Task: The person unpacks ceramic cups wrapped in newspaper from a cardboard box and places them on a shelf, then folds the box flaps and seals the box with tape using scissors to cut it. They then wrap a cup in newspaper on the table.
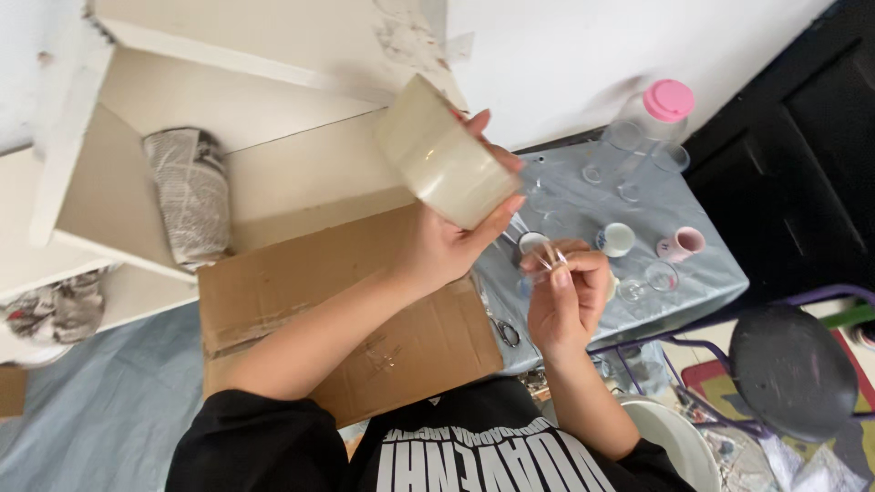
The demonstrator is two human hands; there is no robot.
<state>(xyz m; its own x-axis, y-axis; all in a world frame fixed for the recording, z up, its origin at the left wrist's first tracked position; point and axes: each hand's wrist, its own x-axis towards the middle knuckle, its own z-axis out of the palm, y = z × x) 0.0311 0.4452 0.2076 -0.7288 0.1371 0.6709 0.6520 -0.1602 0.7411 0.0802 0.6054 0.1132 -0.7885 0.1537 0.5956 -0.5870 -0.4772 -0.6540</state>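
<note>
My left hand (453,239) holds up a cream-white cylindrical container (442,165), tilted, above a flattened cardboard sheet (310,301). My right hand (567,292) sits lower, to the right, its fingertips pinching a small thin clear piece (545,257) that is too small to identify. Both hands are over the near edge of a table covered in grey-blue cloth (702,273).
On the cloth stand a clear bottle with a pink cap (658,114), clear glasses (647,282), a white cup (617,239) and a pink cup (684,243). Scissors (507,332) lie at the table edge. A newspaper-wrapped bundle (189,193) rests on a white shelf. A dark round stool (791,372) stands right.
</note>
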